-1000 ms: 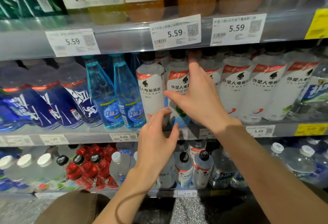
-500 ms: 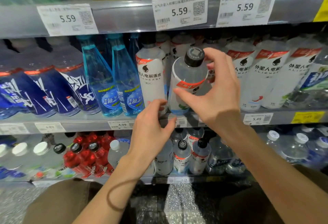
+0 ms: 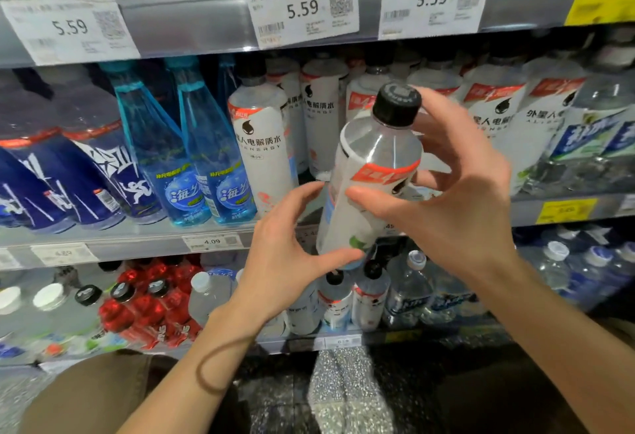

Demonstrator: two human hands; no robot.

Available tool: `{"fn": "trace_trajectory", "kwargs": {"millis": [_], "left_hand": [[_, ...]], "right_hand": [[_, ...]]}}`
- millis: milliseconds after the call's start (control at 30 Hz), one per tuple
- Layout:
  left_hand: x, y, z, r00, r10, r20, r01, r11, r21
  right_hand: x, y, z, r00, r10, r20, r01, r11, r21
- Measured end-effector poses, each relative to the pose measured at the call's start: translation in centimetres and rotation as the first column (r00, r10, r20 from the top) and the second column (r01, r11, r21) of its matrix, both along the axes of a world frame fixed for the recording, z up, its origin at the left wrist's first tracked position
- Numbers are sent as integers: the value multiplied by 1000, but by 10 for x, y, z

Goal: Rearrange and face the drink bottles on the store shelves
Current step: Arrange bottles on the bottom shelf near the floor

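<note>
A white-labelled drink bottle point(image 3: 369, 172) with a black cap is off the middle shelf, tilted toward me in front of the shelf edge. My right hand point(image 3: 460, 200) grips its upper body, thumb on the red label band and fingers behind the neck. My left hand point(image 3: 288, 255) holds its base, thumb under the bottom and fingers along the left side. Behind it stands a row of matching white bottles point(image 3: 261, 152), with a gap where the held one stood.
The middle shelf point(image 3: 137, 238) also carries blue glass bottles point(image 3: 206, 159) and dark blue bottles point(image 3: 89, 172) at left, clear water bottles at right. The upper shelf rail point(image 3: 192, 14) bears price tags. Red and clear bottles fill the lower shelf point(image 3: 147, 310).
My right hand has pulled the white bottle out of the row and toward me, tipping its cap forward. My left hand has moved from the neighbouring bottle to this one's base.
</note>
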State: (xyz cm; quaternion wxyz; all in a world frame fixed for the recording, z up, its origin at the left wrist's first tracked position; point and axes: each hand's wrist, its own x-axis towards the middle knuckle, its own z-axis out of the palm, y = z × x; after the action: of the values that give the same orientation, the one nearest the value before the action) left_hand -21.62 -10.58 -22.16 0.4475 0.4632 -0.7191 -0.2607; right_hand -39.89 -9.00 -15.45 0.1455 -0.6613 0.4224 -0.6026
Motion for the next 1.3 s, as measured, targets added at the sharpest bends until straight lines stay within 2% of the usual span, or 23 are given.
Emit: {"fn": "trace_trajectory", "kwargs": {"millis": [167,367,467,700,833,900,1000,1133,1233,1300], "left_hand": [[-15,4,-7,988,-136,-76,146,978,147],[-27,6,-19,976,-172,-134,201,949,245],[-30,10,-25,976,-152,-157,190,946,263],[-39,17,-40,991,-109,-73,125,953,276],[-40,7,-43,964,-258,57,225,914,338],[-37,-2,-47,904,-322,279,227,918,325],[-34,-8,-60,776,-253,577,152,964,218],[-42,-17,-85,622,-174,763,171,982,85],[-47,-26,-103,466,-124,876,133,989,69],[-51,-29,-116,396,-110,911,97,992,78]], "right_hand": [[-13,4,-9,999,46,28,-49,988,144],[-29,6,-20,992,91,87,-111,960,257],[-35,9,-24,992,109,65,-123,944,306],[-52,9,-37,982,171,77,-187,851,492],[-69,5,-43,994,103,26,-101,837,538],[-74,4,-50,998,65,1,-55,838,543],[-79,4,-58,997,41,-61,0,829,559],[-86,10,-64,997,44,-62,1,814,581],[-89,12,-70,996,42,-72,9,803,596],[-89,13,-73,997,41,-70,9,797,604]]}}
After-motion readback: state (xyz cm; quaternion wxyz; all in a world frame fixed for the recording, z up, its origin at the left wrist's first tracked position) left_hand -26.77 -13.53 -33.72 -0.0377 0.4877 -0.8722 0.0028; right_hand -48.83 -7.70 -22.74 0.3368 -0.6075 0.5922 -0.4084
